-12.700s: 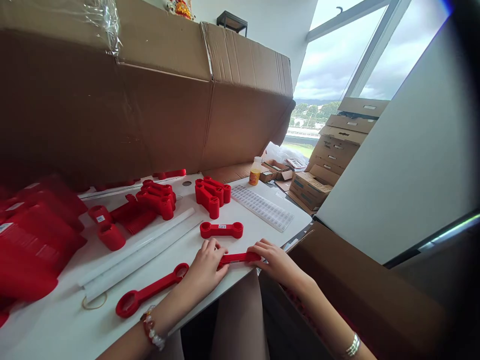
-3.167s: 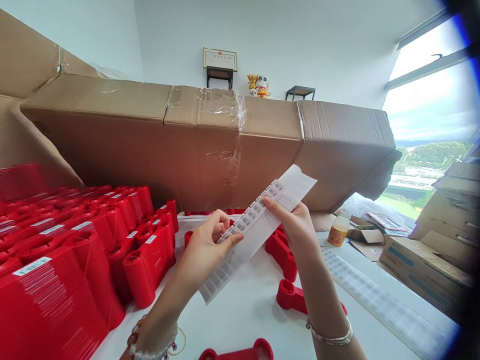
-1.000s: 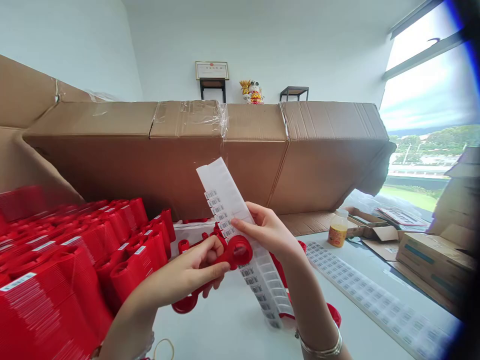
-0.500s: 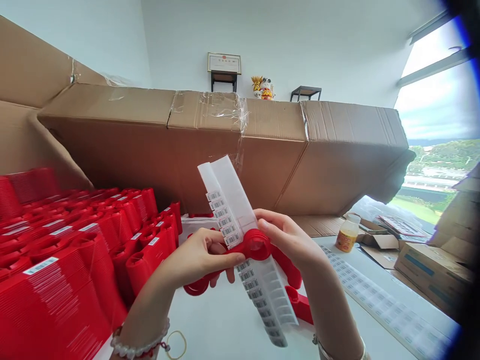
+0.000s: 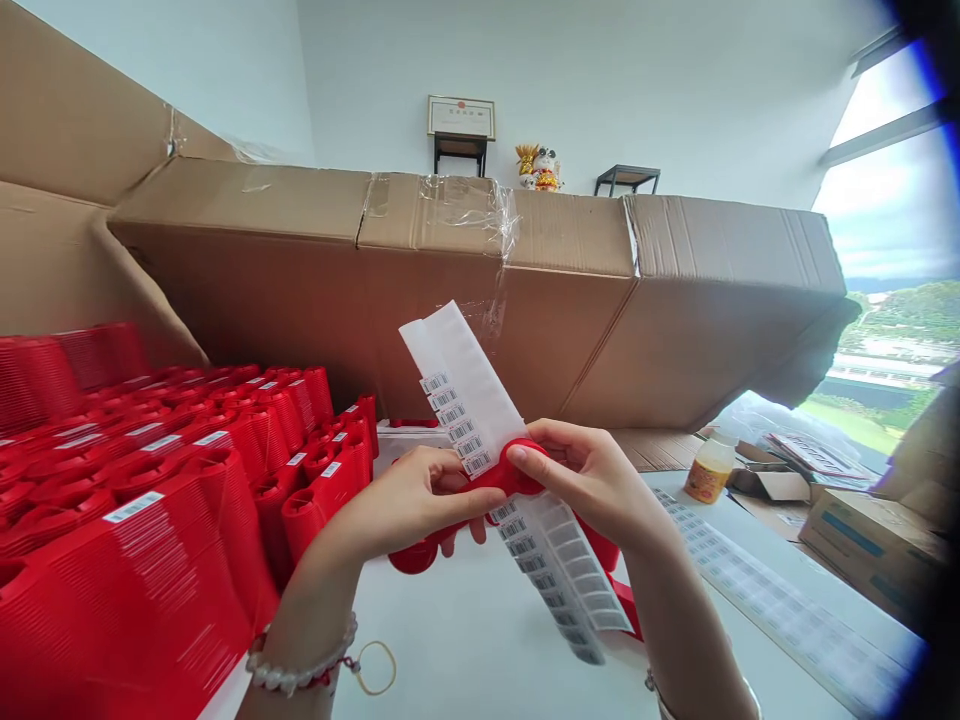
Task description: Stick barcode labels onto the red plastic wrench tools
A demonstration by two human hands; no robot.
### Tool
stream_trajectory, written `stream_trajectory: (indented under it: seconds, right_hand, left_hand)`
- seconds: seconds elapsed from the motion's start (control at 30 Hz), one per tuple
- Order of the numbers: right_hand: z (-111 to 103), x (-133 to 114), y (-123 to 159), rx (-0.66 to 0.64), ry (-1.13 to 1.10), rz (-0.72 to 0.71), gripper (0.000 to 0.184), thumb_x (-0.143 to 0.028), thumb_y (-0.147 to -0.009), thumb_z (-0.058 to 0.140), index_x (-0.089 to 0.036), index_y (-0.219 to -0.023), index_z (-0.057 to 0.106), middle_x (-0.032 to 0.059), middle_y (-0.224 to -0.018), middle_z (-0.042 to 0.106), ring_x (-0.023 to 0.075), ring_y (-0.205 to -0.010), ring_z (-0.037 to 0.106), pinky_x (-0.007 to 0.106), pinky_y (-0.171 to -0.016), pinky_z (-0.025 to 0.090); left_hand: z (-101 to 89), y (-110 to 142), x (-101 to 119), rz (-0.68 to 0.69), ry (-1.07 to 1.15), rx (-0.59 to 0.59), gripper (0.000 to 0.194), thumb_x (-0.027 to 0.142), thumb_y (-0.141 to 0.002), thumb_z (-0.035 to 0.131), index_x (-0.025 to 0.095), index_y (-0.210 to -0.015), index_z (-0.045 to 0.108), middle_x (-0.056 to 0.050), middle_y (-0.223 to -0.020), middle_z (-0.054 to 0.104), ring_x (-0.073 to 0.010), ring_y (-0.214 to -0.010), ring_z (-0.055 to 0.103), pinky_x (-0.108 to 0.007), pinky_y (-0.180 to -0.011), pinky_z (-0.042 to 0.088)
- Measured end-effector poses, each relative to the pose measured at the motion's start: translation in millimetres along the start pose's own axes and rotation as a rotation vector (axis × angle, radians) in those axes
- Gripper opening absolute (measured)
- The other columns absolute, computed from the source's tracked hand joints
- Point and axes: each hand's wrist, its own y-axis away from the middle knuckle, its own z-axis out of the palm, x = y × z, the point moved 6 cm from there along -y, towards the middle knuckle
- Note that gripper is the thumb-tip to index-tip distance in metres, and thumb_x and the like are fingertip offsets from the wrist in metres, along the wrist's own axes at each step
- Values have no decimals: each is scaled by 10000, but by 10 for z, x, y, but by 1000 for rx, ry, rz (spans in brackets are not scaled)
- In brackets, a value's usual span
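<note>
My left hand (image 5: 420,500) is closed around a red plastic piece (image 5: 491,480) with rounded ends, its thumb lying along the top. A white strip of barcode labels (image 5: 476,375) passes beneath the red piece, tilted, with its lower part hanging down to the right. Fingers of my left hand curl behind the strip. My right hand (image 5: 592,485) pinches the right rounded end of the red piece, thumb pressed on its upper face. Whether a label is under that thumb is hidden.
Stacks of red plastic pieces (image 5: 180,540) with barcode labels fill the left side. A large cardboard box (image 5: 420,290) spans the back. On the right are more label sheets (image 5: 795,600), a jar (image 5: 709,470) and a small carton (image 5: 870,540). A rubber band (image 5: 377,668) lies in front.
My right thumb has moved from the edge of the red piece's round end onto its face, covering much of it. The whole view has shifted slightly.
</note>
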Motion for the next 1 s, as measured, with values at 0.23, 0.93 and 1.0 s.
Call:
stream_trajectory:
  seconds: [0.23, 0.93, 1.0]
  right_hand:
    - [122, 15, -8, 120, 92, 18, 313, -536, -887, 736, -231, -934, 790, 57, -932, 782, 235, -789, 720, 378, -691, 604]
    - [171, -11, -10, 164, 184, 6, 229, -464, -904, 734, -244, -925, 790, 15, -866, 772, 172, -675, 639, 315, -612, 508]
    - [150, 13, -30, 218, 208, -14, 220, -457, -898, 743, -242, -907, 791, 15, -844, 770, 180, -687, 648, 312, -605, 501]
  left_hand:
    - [-425, -26, -62, 342, 219, 469, 345, 573, -914, 704, 244, -1006, 660, -20, -1029, 727, -188, -923, 717, -283, -818, 574]
    - [-522, 40, -84, 431, 626, 759, 220, 340, -793, 825, 201, -831, 658, -14, -867, 672, -152, -790, 657, -219, -649, 615]
    - [-501, 30, -76, 418, 641, 748, 210, 322, -780, 817, 204, -828, 649, -10, -868, 656, -151, -771, 640, -224, -610, 611]
